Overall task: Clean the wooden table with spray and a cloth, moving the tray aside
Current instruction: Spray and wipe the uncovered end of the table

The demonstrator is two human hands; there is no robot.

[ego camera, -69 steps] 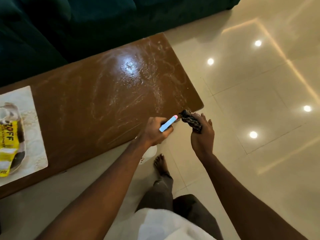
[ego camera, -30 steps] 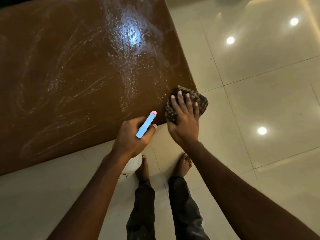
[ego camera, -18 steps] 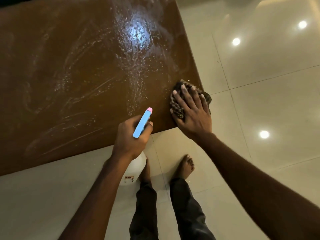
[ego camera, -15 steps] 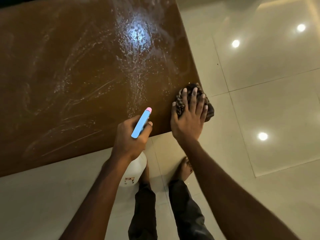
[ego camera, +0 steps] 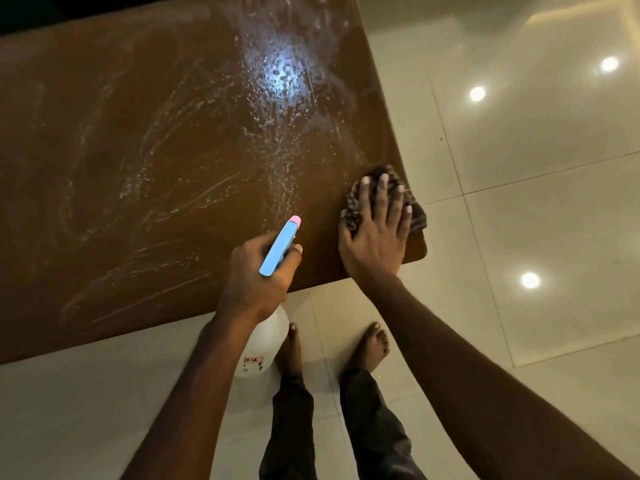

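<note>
The brown wooden table (ego camera: 145,161) fills the upper left, its top streaked with wet spray. My right hand (ego camera: 375,233) presses flat, fingers spread, on a dark checked cloth (ego camera: 417,216) at the table's near right corner. My left hand (ego camera: 258,278) grips the neck of a white spray bottle (ego camera: 263,344) with a blue, pink-tipped head (ego camera: 278,247), held over the table's near edge. The tray is out of view.
Glossy cream floor tiles (ego camera: 536,202) with ceiling-light reflections lie to the right and below. My bare feet (ego camera: 367,348) stand on the floor close to the table's near edge. A dark sofa edge (ego camera: 31,12) shows at the top left.
My right hand brought the cloth from the air onto the table's near right corner and has been rubbing it there with small shifts. My left hand keeps holding the bottle.
</note>
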